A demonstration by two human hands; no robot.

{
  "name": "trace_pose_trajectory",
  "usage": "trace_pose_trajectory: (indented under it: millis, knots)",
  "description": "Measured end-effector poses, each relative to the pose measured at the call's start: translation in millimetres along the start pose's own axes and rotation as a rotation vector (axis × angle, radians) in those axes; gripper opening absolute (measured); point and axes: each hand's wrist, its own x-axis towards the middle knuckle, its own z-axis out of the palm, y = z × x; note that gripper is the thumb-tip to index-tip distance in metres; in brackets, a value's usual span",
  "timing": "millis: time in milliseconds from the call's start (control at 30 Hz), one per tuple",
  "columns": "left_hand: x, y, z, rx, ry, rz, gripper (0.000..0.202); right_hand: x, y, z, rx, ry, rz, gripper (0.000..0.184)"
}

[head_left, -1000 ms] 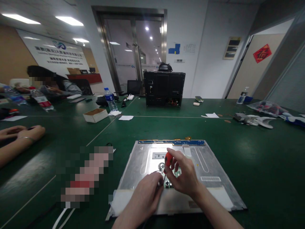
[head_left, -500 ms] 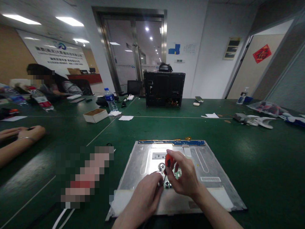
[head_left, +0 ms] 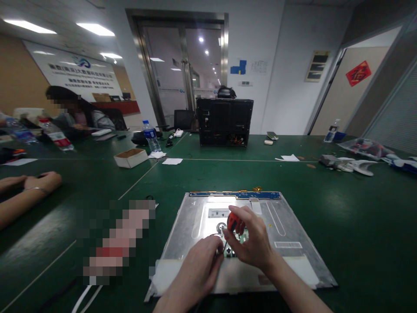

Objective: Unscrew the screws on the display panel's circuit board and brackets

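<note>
A flat metal display panel [head_left: 286, 226] lies back-up on the green table in front of me, with a blue circuit strip [head_left: 234, 194] along its far edge. My right hand [head_left: 252, 241] is closed round a small red-handled screwdriver [head_left: 232, 221], its tip down at a small green board near the panel's middle. My left hand [head_left: 198, 267] rests curled on the panel right beside the tip, fingertips pressed together at the board; what they pinch, if anything, is hidden.
A black computer case [head_left: 224, 121] stands at the back. A water bottle [head_left: 150, 135] and small cardboard box [head_left: 130, 157] sit left of centre. Another person's forearms [head_left: 26, 191] rest at the left edge; a second person sits farther back. Loose parts [head_left: 348, 164] lie right.
The screwdriver handle has tilted and shifted slightly right and down in my right hand. The left hand has stayed put. The seated person at the far left has moved a little.
</note>
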Motion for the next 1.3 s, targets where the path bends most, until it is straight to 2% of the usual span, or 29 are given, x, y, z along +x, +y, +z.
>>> trace_pose_trajectory:
  millis: [400, 900, 1300]
  knots:
    - [0.0, 1.6, 1.6, 0.017, -0.011, 0.003, 0.011, -1.1, 1.2, -0.7, 0.084, -0.037, 0.007, 0.062]
    - [-0.3, 1.1, -0.6, 0.005, -0.018, -0.011, 0.011, 0.6, 1.1, 1.2, 0.019, -0.002, -0.005, 0.052]
    - [1.1, 1.2, 1.3, 0.009, 0.009, 0.021, 0.01, 0.9, -1.0, -0.3, 0.082, -0.029, -0.009, 0.06]
